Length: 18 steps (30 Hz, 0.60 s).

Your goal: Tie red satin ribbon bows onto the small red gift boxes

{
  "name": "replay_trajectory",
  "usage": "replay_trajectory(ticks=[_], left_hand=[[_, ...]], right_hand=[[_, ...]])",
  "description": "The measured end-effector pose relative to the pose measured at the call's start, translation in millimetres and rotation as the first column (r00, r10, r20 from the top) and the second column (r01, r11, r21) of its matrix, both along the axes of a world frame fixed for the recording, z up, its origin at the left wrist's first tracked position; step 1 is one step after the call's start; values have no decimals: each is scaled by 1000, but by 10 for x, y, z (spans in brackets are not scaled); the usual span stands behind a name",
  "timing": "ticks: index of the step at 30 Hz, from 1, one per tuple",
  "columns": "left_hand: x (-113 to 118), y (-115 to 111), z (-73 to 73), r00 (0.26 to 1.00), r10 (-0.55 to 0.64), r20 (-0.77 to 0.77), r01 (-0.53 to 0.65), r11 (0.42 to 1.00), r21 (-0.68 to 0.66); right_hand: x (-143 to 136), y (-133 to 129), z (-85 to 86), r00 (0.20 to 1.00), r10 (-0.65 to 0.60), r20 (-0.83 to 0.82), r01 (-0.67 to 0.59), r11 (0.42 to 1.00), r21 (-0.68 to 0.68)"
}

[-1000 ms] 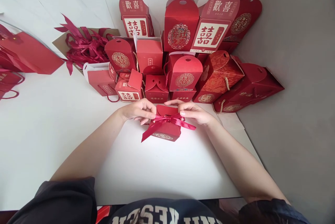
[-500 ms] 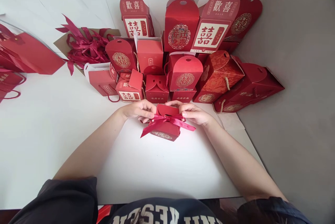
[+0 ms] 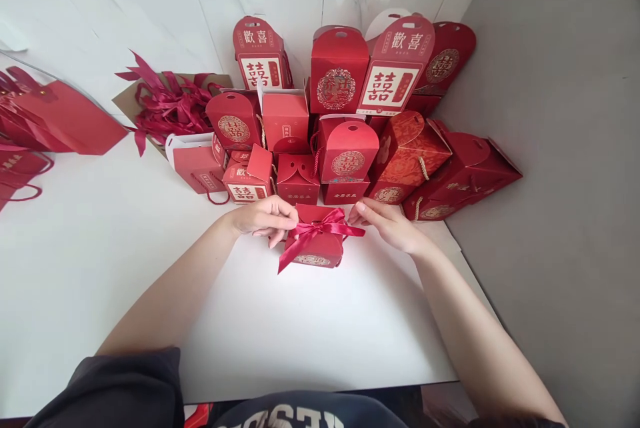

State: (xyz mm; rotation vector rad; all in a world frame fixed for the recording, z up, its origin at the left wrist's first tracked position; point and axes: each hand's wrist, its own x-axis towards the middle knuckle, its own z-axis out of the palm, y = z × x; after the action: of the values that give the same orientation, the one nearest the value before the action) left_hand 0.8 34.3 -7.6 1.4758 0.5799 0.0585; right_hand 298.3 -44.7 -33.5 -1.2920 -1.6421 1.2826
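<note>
A small red box with a gold round emblem stands on the white table, and a shiny crimson ribbon bow lies across its top. At the box's left side, my left hand pinches the left loop of the bow between thumb and fingers. My right hand is just right of the bow, its fingers apart and with nothing visible in them; the right loop and a ribbon tail stand free beside it.
Several red gift boxes are stacked close behind the small box. Crimson ribbons fill a brown container at the back left. Red bags stand far left. A grey wall borders the right side.
My right hand has let go of the bow and moved a little to the right. The bow's right loop now stands up. The view has also shifted slightly.
</note>
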Motion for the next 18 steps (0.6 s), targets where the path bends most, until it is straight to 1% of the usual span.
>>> replay_trajectory(ticks=[2, 5, 7, 11, 14, 18], left_hand=[[26, -8, -14, 999, 34, -2, -34, 999, -11], [60, -23, -21, 997, 72, 5, -72, 997, 16], [74, -33, -15, 996, 94, 4, -94, 994, 55], [83, -52, 2, 990, 140, -20, -137, 983, 119], [90, -67, 15, 986, 163, -30, -158, 978, 138], [104, -78, 25, 985, 166, -44, -159, 977, 139]], right_hand=[[-23, -106, 22, 999, 5, 36, -5, 1000, -5], [-90, -198, 25, 997, 81, 10, -80, 995, -67], [-117, -215, 5, 990, 128, -50, -132, 987, -90], [-87, -221, -39, 965, 214, -154, -226, 972, -68], [-39, -236, -54, 948, 272, -163, -287, 955, -74], [-9, -245, -73, 933, 317, -169, -335, 938, -90]])
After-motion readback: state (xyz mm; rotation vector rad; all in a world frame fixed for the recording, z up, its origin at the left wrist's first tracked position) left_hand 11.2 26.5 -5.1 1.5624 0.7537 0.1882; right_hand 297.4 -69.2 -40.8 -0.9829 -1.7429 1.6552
